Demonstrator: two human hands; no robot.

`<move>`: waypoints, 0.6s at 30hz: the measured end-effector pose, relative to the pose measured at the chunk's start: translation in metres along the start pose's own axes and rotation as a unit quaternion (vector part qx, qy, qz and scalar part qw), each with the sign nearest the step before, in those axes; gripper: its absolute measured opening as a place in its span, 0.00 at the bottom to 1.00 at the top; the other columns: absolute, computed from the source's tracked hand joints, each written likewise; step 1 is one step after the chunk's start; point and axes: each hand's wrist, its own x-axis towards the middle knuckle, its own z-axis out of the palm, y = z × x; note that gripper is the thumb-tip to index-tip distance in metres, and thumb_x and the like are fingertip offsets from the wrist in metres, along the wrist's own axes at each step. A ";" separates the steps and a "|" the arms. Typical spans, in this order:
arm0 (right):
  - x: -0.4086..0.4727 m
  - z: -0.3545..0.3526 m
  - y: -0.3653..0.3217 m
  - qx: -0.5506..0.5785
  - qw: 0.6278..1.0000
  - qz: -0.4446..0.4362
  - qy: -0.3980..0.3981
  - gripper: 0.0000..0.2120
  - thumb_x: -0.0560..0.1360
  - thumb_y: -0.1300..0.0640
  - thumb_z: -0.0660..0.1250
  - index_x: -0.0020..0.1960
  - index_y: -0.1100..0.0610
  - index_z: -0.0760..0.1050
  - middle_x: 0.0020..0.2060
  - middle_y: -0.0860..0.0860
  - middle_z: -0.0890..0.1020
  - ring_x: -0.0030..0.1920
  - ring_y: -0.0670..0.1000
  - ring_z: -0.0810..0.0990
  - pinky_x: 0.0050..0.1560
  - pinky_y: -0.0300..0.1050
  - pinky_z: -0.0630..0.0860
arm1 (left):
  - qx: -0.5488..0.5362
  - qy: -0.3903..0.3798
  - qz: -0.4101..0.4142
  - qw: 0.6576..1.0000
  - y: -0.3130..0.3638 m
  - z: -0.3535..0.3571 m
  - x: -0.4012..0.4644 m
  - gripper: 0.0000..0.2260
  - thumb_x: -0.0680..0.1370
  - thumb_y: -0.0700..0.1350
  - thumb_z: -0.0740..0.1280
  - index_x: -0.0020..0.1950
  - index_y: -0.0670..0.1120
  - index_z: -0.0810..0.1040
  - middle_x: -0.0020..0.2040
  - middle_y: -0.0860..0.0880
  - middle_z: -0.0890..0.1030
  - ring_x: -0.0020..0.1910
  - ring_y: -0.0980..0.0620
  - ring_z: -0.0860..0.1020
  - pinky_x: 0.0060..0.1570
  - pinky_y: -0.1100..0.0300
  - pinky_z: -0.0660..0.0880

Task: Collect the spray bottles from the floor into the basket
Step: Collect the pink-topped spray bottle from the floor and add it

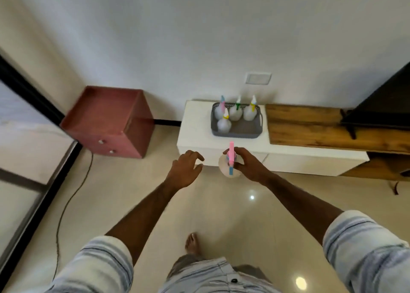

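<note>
A glossy cream tiled floor fills the lower half of the view, running up to a plain white wall. Against that wall stands a low white table, joined on its right by a brown wood-grain shelf top. To the left, in the corner, sits a dark red square cabinet with two small round knobs on its front, and a thin dark cable trails over the floor beside it. On the white table rests a grey rectangular plastic basket, which holds four translucent white spray bottles standing upright, three in a back row and one nearer the front left; their trigger colours are blurred but look pink, green and yellow. In front of the table, above the floor, the person's right hand is closed around the neck of a fifth translucent white spray bottle with a pink and blue trigger head, held upright just short of the table's front edge. The left hand hovers beside it, empty, fingers loosely spread and slightly curled. A bare foot shows on the floor below.
</note>
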 end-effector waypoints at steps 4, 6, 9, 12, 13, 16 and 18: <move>0.052 -0.048 0.034 0.023 0.999 0.049 0.007 0.18 0.78 0.64 0.67 0.66 0.55 0.73 0.65 0.52 0.78 0.64 0.52 0.75 0.64 0.44 0.69 | -0.003 -0.029 0.005 1.000 0.006 -0.002 0.083 0.11 0.81 0.50 0.62 0.62 0.52 0.74 0.64 0.51 0.74 0.65 0.47 0.72 0.62 0.48 0.66; 0.093 -0.075 0.061 0.032 0.996 0.079 0.009 0.19 0.78 0.65 0.67 0.67 0.55 0.73 0.65 0.51 0.78 0.65 0.52 0.75 0.66 0.46 0.68 | -0.003 -0.053 0.001 0.999 0.009 0.004 0.138 0.10 0.81 0.51 0.62 0.62 0.53 0.74 0.64 0.51 0.73 0.65 0.46 0.73 0.62 0.47 0.66; 0.150 -0.104 0.100 0.048 0.993 0.107 0.005 0.21 0.77 0.64 0.68 0.69 0.57 0.72 0.65 0.55 0.78 0.65 0.54 0.75 0.65 0.45 0.68 | 0.001 -0.071 -0.021 0.997 0.010 0.016 0.206 0.11 0.81 0.50 0.62 0.63 0.52 0.74 0.66 0.50 0.73 0.65 0.46 0.73 0.62 0.46 0.67; 0.212 -0.131 0.140 0.056 0.992 0.108 -0.018 0.21 0.77 0.64 0.68 0.69 0.56 0.72 0.64 0.53 0.78 0.65 0.53 0.75 0.62 0.43 0.68 | -0.007 -0.065 -0.057 0.996 0.012 0.032 0.268 0.13 0.81 0.49 0.63 0.64 0.50 0.73 0.67 0.49 0.73 0.64 0.45 0.74 0.62 0.47 0.68; 0.233 -0.139 0.154 0.058 0.992 0.112 -0.020 0.20 0.77 0.65 0.68 0.67 0.56 0.72 0.63 0.51 0.78 0.65 0.53 0.75 0.62 0.42 0.68 | -0.009 -0.065 -0.068 0.995 0.013 0.038 0.288 0.13 0.81 0.49 0.63 0.65 0.49 0.73 0.67 0.48 0.72 0.64 0.44 0.74 0.62 0.47 0.69; 0.282 -0.156 0.192 0.055 0.991 0.122 -0.031 0.17 0.76 0.68 0.67 0.61 0.53 0.75 0.62 0.51 0.78 0.63 0.52 0.75 0.61 0.40 0.68 | -0.012 -0.074 -0.111 0.991 0.014 0.057 0.342 0.16 0.81 0.48 0.64 0.68 0.46 0.71 0.69 0.46 0.72 0.64 0.43 0.74 0.62 0.46 0.71; 0.307 -0.160 0.212 0.044 0.990 0.126 -0.041 0.17 0.75 0.69 0.67 0.59 0.52 0.75 0.61 0.51 0.77 0.64 0.53 0.75 0.62 0.41 0.68 | -0.008 -0.084 -0.131 0.988 0.010 0.069 0.368 0.18 0.81 0.48 0.64 0.69 0.45 0.70 0.69 0.45 0.71 0.65 0.42 0.74 0.62 0.45 0.72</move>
